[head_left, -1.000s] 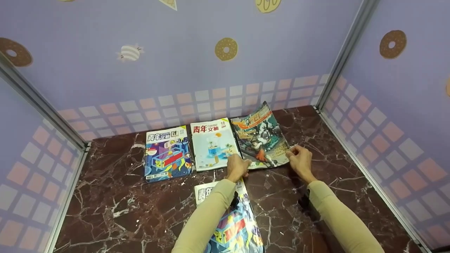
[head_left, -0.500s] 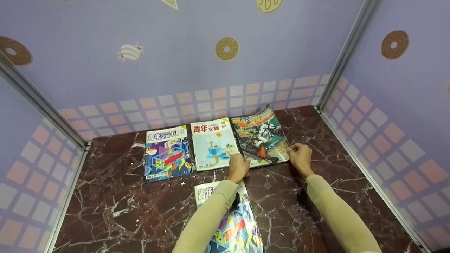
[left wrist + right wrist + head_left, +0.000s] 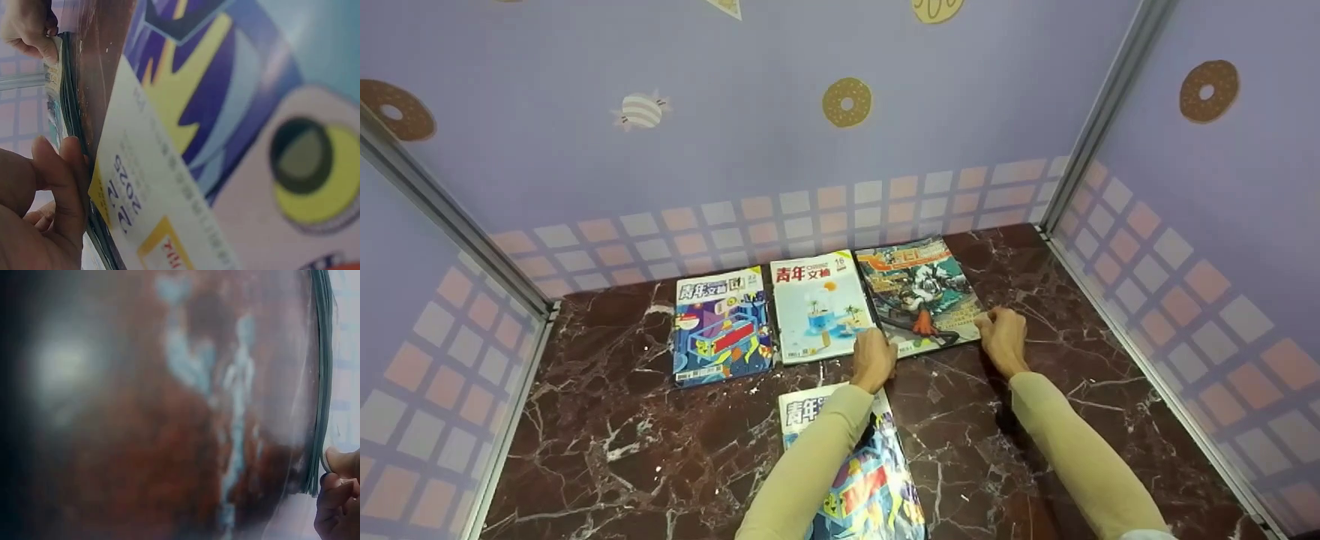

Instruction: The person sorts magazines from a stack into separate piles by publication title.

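A dark teal magazine with an orange title lies rightmost in a row at the back of the marble-patterned surface. My left hand is at its near left corner, fingers curled at the edge; the left wrist view shows that hand's fingers against the page edges. At the near right corner my right hand pinches the magazine between thumb and finger, and in the right wrist view the thumb presses a slightly bent corner. Under my left forearm lies a blue magazine, partly hidden by the sleeve.
A white magazine with a red title lies directly left of the teal one. Farther left is another blue magazine. A purple wall stands behind the row, with side walls left and right.
The teal magazine's raised far right corner has come down, and its cover now lies flatter. Both hands have stayed at its near corners, with only slight movement.
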Available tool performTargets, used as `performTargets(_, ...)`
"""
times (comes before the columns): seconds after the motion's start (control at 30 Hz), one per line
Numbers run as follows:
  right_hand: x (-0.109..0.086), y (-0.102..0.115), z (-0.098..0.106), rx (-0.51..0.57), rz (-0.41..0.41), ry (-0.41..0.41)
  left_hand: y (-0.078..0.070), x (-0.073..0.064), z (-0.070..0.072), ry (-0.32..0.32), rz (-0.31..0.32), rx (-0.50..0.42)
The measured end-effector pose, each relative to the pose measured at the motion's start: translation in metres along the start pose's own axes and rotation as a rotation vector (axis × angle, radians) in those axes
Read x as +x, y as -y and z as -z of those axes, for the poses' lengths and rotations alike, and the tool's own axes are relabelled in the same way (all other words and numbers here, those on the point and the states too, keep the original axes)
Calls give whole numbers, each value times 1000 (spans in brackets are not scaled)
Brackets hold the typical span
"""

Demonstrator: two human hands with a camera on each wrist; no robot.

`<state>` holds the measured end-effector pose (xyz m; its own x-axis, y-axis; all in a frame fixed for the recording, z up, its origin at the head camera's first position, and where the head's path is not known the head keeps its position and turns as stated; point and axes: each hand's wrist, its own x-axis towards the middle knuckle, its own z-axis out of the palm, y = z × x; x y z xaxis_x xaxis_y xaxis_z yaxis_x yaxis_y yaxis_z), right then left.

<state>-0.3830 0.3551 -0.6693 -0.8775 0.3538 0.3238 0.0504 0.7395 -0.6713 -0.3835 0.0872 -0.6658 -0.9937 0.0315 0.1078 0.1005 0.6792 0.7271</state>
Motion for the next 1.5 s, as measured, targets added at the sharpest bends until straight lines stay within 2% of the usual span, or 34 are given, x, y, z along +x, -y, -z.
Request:
performTargets(0.07,-5,15,8,-5,-22,13,0,-1,3,-8,-17,5)
performTargets(0.2,-15,39,23,-41,-61,35,-5,-9,12,9,-38,-64)
performTargets(0.3,-22,49,28,-68,-84,34,-16,-17,25,46,-42,-116)
performTargets(0.43,-33,59,31,-57,-73,11,-37,-29,44,84,-54,-68)
performTargets(0.47,-35,61,32,-52,-61,6,-40,-32,48,75,-69,-43)
performTargets(0.53,-43,68,34,-40,-38,-8,-33,-30,43,67,-96,-19)
performTargets(0.67,-58,82,43,3,2,-32,-2,-18,16,55,-154,19)
performTargets(0.73,-65,90,49,34,15,-37,-3,-24,20,19,-210,65)
performTargets(0.8,-72,99,54,69,34,-45,-14,-37,37,-17,-269,100)
performTargets(0.87,-82,107,59,107,56,-57,-34,-58,65,-42,-311,92)
performTargets(0.9,-87,111,61,126,69,-64,-44,-70,80,-41,-323,77)
performTargets(0.93,-93,115,62,143,81,-72,-45,-75,86,-35,-327,46)
performTargets(1.03,-112,124,66,177,102,-91,-60,-104,115,-9,-326,-22)
performTargets(1.1,-124,129,69,186,121,-97,-60,-118,123,-20,-341,-38)
performTargets(1.23,-151,137,71,219,167,-104,-54,-146,138,-4,-359,-60)
performTargets(1.37,-175,143,76,241,208,-87,-46,-175,153,32,-343,-68)
performTargets(1.5,-197,149,81,243,193,-42,-36,-198,164,2,-359,-33)
